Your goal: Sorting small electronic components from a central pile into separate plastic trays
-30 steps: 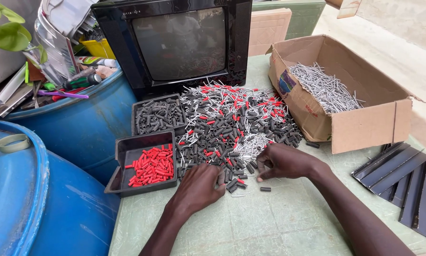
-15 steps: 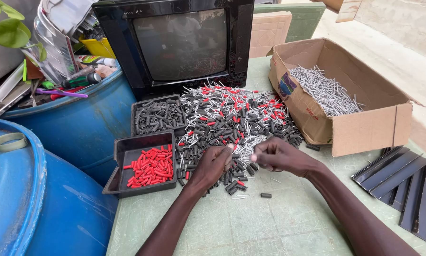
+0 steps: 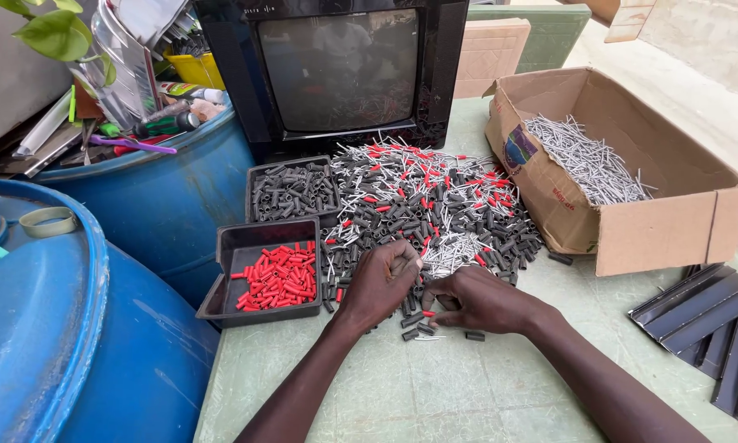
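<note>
Two blue drums (image 3: 82,328) are seen at the far left, off the table (image 3: 467,394) edge. Next come two black trays: the near tray (image 3: 264,275) holds red sleeves (image 3: 277,279), the far tray (image 3: 293,190) holds black sleeves only. Right of the trays the mixed pile (image 3: 430,205) of black sleeves, red sleeves and bare metal pins is spread before one television (image 3: 336,70); the pieces are too many to count.

The left hand (image 3: 381,283) is laid knuckles-up on the pile's near edge, just right of the near tray, fingers curled under; whether anything is pinched cannot be told. The right hand (image 3: 480,299) is set just beside it, fingers bent toward the left hand over loose black sleeves; its grip is likewise hidden. A few stray sleeves lie on the table between and below the hands.

Bare table surface is left in front of both forearms. One carton (image 3: 656,238) of metal pins (image 3: 586,164) bounds the right, with dark metal strips (image 3: 714,320) at the table's right edge.
</note>
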